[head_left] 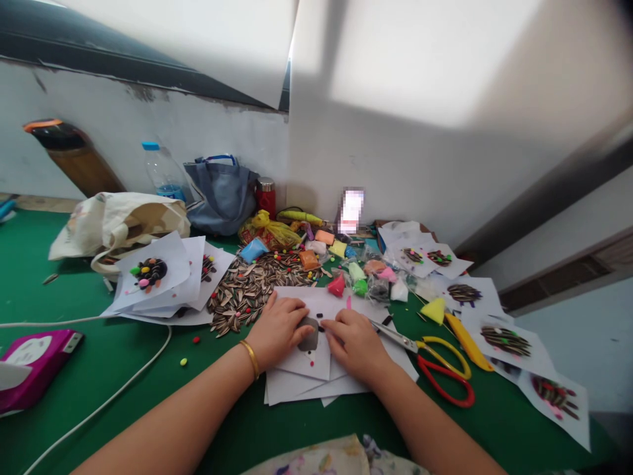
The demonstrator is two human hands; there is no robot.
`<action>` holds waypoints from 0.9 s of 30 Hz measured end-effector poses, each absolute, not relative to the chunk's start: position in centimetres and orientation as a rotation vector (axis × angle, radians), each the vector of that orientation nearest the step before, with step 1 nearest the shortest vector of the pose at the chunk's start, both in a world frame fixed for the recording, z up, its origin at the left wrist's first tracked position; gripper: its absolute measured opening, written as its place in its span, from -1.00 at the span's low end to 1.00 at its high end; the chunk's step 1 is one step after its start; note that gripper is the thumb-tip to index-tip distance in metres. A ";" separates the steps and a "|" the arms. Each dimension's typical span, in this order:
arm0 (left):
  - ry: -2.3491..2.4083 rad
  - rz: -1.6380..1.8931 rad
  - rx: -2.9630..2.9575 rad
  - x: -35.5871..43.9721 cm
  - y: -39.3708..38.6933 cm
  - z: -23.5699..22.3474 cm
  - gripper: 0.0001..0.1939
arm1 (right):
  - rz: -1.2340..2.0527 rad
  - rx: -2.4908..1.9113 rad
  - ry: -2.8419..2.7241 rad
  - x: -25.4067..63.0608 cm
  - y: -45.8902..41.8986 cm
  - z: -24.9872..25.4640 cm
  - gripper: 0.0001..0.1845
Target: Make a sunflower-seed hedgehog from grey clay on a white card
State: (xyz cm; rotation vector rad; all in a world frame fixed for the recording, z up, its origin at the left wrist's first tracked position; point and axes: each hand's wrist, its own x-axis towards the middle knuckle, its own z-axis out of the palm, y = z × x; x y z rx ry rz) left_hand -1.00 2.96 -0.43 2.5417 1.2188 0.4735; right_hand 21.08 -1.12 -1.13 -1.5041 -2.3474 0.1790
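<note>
where hands (281,330) (360,344) rest, paper (294,363) — gray clay (310,340), seemingly

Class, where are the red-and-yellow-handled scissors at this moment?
In the head view, the scissors lie right of centre, to the right of the person's right hand, with a long yellow tool beside their yellow handle loop.

A gold bangle (251,360) and pale floral clothing (321,458) are worn.

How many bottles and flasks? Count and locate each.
3: brown black-lidded bottle, far left; blue-capped clear plastic bottle, left of the blue fabric bag; silver-lidded red flask, right of that bag. More may be hidden.
</note>
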 end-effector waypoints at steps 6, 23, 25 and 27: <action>1.223 0.494 2.534 -0.9 3.0 -0.5 -0.65 | 0.046 -1.561 -2.342 20.4 1.0 -1.2 -0.73; 1.240 0.489 2.531 -1.0 3.0 -0.6 -0.65 | 0.543 -1.489 -2.129 20.7 -0.6 -1.0 -0.80; 1.238 0.486 2.537 -1.0 3.0 -0.6 -0.64 | 0.566 -1.434 -2.151 20.7 -1.3 -1.1 -0.82; 1.234 0.484 2.542 -1.0 3.0 -0.6 -0.64 | 0.538 -1.374 -2.180 20.5 -1.5 -1.2 -0.85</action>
